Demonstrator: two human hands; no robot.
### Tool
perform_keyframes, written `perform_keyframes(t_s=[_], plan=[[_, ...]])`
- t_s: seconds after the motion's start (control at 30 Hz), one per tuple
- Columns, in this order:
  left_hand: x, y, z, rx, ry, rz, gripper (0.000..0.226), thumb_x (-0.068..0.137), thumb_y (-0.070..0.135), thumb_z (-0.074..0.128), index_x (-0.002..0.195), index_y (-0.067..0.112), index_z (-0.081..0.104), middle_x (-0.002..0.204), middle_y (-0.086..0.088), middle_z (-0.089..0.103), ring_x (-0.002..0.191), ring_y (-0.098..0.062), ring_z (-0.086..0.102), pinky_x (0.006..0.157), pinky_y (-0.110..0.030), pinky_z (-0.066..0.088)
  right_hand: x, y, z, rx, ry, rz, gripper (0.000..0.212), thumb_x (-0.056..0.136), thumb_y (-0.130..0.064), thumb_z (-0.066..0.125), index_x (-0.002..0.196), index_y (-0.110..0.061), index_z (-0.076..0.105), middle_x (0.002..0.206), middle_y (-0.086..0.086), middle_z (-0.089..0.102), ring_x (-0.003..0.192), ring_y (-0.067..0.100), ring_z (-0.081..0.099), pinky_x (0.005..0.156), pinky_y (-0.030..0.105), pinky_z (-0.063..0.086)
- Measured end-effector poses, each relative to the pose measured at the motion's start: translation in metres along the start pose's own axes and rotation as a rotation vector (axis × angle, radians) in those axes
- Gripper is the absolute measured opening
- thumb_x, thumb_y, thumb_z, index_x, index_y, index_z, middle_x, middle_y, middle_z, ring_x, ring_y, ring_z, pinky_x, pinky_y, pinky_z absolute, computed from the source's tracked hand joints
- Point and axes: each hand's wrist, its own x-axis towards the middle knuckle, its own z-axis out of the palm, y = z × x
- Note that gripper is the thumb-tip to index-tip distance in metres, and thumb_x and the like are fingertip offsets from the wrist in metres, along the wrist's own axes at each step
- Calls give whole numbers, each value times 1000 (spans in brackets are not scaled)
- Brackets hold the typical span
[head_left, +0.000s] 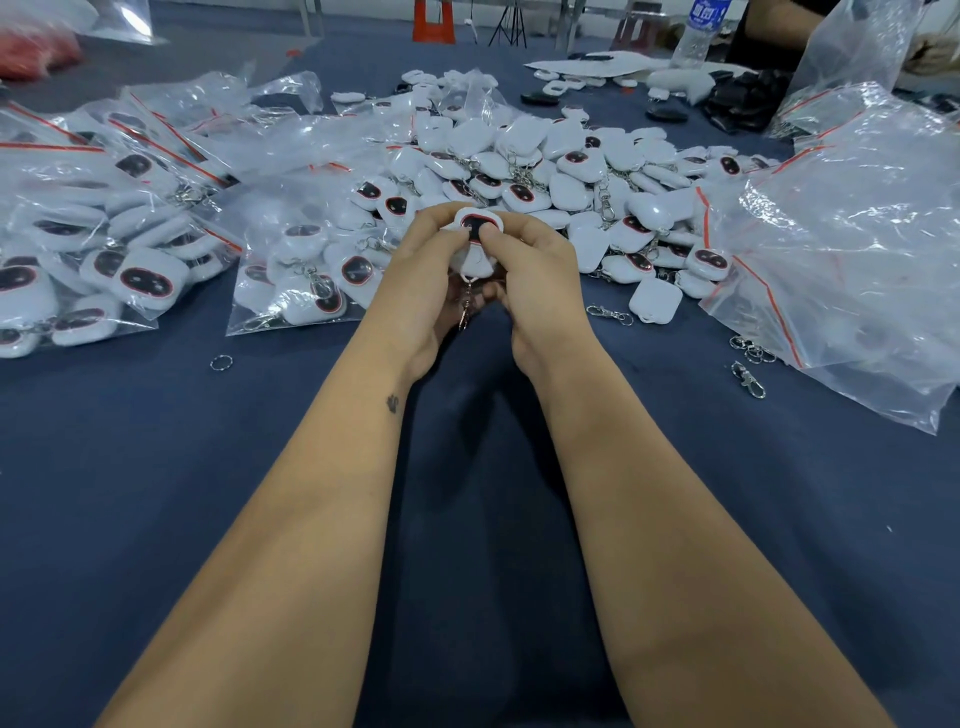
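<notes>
**One small case, held between both hands**

We hold the white case (475, 224) up in front of us, above the near edge of the heap. Its dark oval face with the red rim is turned toward us. Our left hand (421, 275) and right hand (535, 275) both curl round it, with a thumb pressed on each side of the oval and the other fingers wrapped behind. A metal clasp (466, 306) hangs from its lower end on a short chain, down between the palms.

We judge the case light and its shell smooth, glossy and probably slippery, so pinching it by the flat sides suits it better than holding the rounded corners. The glossy face looks likely to take smudges. The clasp swings freely and could snag, so it is no place to hold.

Just beyond our fingers lies the heap (545, 171) of matching cases, tangled with their chains. To the left are sealed bags (130, 208) with red strips, already filled, and to the right crumpled empty bags (841, 249). A loose clasp (608, 313) and a split ring (221, 362) lie on the dark blue table (156, 467). A water bottle (698, 31) stands at the far edge.
</notes>
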Motion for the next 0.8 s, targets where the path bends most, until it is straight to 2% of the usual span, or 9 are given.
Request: perform_keyframes(t_s=[0.1,0.2,0.3,0.4,0.47,0.53,0.6,0.67,0.8], plan=[[-1,1,0,31,-7,-17,34,99,6,36,109,24,64,84,5,69,62,-4,64,51,-18,48,-1,1,0,-47,3,-20,16,95,-6,56,106,-8,67,77,-3,67,79,14,61,75,35,49],[0,1,-1,79,0,-39,37,98,7,36,105,28,66,68,12,67,52,-3,59,48,-16,45,-1,0,0,-81,13,-27,13,94,-6,57,96,-15,66,77,-3,68,83,16,64,78,35,52],[1,0,-1,72,13,-56,32,99,10,39,105,28,66,65,12,65,52,-5,58,50,-18,46,-2,0,-2,-105,10,-40,13,94,-7,57,97,-15,66,68,-10,64,76,10,62,70,29,51],[1,0,-1,73,20,-39,28,101,12,42,105,25,66,79,4,68,57,-7,59,51,-20,45,-2,0,-1,-150,3,-59,13,95,-7,55,98,-15,65,55,-20,57,61,-2,55,60,20,45],[0,-1,-1,43,17,-24,28,102,8,42,112,19,65,86,0,68,59,-5,62,51,-18,47,-2,0,-1,-152,12,-67,14,95,-7,55,99,-14,66,60,-19,59,64,0,56,64,21,45],[0,-1,0,12,27,-12,30,102,3,41,120,12,63,91,-3,69,63,-3,65,53,-18,49,-3,0,0,-158,22,-78,14,95,-6,56,101,-13,66,63,-16,60,63,-2,56,61,16,44],[2,-2,-1,34,67,-5,32,100,3,43,123,9,64,89,-3,70,65,-3,64,56,-19,50,-4,0,1,-182,23,-93,15,96,-5,55,104,-10,67,56,-19,59,55,-7,54,55,10,42],[3,-2,-3,102,120,10,29,98,3,47,115,11,69,86,-3,69,67,-8,61,60,-23,49,-4,0,2,-203,23,-96,15,96,-6,55,104,-9,67,57,-18,58,53,-8,52,56,10,42],[3,-4,-6,206,170,60,24,93,3,53,95,17,73,92,-13,68,80,-21,58,65,-31,48,-5,0,3,-226,-1,-68,13,97,-8,54,101,-15,64,71,-11,61,56,-8,56,57,11,44]])
